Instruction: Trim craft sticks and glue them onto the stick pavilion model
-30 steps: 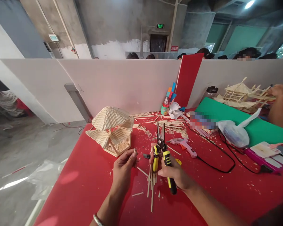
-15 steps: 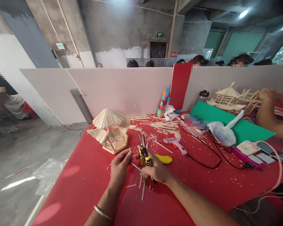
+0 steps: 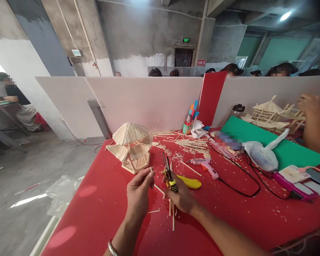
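My left hand (image 3: 139,188) pinches a short piece of wooden stick (image 3: 152,169) between thumb and fingertips. Just to its right, my right hand (image 3: 181,195) is wrapped round the yellow and black handles of a pair of snips (image 3: 168,168), blades pointing up and away from me. Beneath that hand lie several thin wooden sticks (image 3: 173,221) and a yellow-handled tool (image 3: 191,182), partly covered. Behind my left hand stands a small pavilion model (image 3: 130,146) built of sticks, with two roof tiers and a hexagonal base.
A pink glue gun (image 3: 208,168) with a black cord lies right of the snips. Loose sticks (image 3: 193,143) and shavings spread behind. A green board (image 3: 272,142), a plastic bag (image 3: 261,153) and a purple power strip (image 3: 293,186) are at the right. Another person's hand (image 3: 310,104) is beside a second model (image 3: 269,108).
The snips have come lower and turned narrower to the view, and their handles are squeezed closer together. The yellow-handled tool shows more now. My left hand keeps its pinch.
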Demonstrator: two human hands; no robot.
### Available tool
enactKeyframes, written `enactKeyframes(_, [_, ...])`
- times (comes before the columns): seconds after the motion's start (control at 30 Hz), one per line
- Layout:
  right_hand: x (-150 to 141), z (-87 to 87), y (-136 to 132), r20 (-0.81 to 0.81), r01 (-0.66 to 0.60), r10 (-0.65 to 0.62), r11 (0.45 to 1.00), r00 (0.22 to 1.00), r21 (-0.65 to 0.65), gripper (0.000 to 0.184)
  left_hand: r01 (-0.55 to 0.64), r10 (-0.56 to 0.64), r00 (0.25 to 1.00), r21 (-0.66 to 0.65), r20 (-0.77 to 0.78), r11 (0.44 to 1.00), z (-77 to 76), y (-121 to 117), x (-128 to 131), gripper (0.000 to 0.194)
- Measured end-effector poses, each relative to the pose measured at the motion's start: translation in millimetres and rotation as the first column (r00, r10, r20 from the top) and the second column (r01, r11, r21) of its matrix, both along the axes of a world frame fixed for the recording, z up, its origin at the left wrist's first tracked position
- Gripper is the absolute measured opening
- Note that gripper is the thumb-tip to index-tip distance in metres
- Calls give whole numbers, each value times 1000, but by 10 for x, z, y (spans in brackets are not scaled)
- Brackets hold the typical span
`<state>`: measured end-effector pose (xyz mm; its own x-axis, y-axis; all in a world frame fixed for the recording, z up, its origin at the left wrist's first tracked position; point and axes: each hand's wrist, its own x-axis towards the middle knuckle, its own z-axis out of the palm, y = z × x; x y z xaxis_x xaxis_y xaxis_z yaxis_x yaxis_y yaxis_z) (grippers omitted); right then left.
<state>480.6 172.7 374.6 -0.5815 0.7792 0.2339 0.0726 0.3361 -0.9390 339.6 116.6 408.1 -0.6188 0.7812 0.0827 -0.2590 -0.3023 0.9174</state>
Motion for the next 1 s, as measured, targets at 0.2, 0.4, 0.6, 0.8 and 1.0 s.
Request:
enactKeyframes(0.2, [-11,-97,8,64,100,-131,930,989,355,34,6,2,980,40,-197,999,18,-55,46,16])
enactKeyframes(0.4, [-10,-116,-20,93,169,-247,847,964,503,51,-20,25,972,24,-232,1000,-29,-56,48,13])
enactKeyframes(0.6, [-11,-81,-21,105,214,-312,824,944,525,52,-47,44,953,-1,-300,999,0,-67,55,14])
enactKeyframes(0.8, [-6,-74,-12,129,203,-311,831,941,518,56,-60,46,942,-33,-332,998,18,-73,73,19])
enactKeyframes(1.0, [-4,-81,-18,128,184,-288,835,949,518,58,-97,91,928,1,-360,995,-10,-77,78,15])
